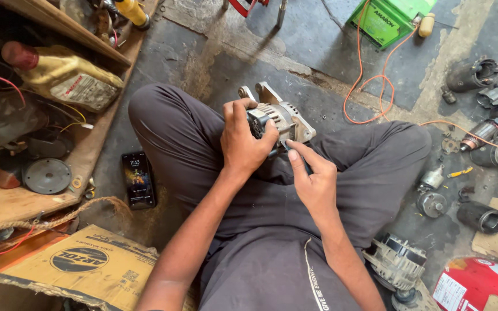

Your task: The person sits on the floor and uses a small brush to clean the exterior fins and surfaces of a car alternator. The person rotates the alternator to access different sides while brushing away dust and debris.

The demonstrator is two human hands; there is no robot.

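I sit cross-legged on a concrete floor with a silver alternator [286,118] resting on my lap. My left hand [243,141] grips the alternator around its dark rear end, fingers wrapped over the top. The right hand [312,178] reaches to the unit's near side, its index finger and thumb pinching at a small part under the casing; what they pinch is hidden. Mounting ears of the alternator point away from me.
A phone [138,179] lies on the floor by my left knee. Wooden shelf [24,201] with an oil jug [67,78] at left. Green battery [387,20] with orange wire [376,86] ahead. Starter motors [485,138] lie right, another alternator [396,265] by my right thigh, cardboard box [87,262] near left.
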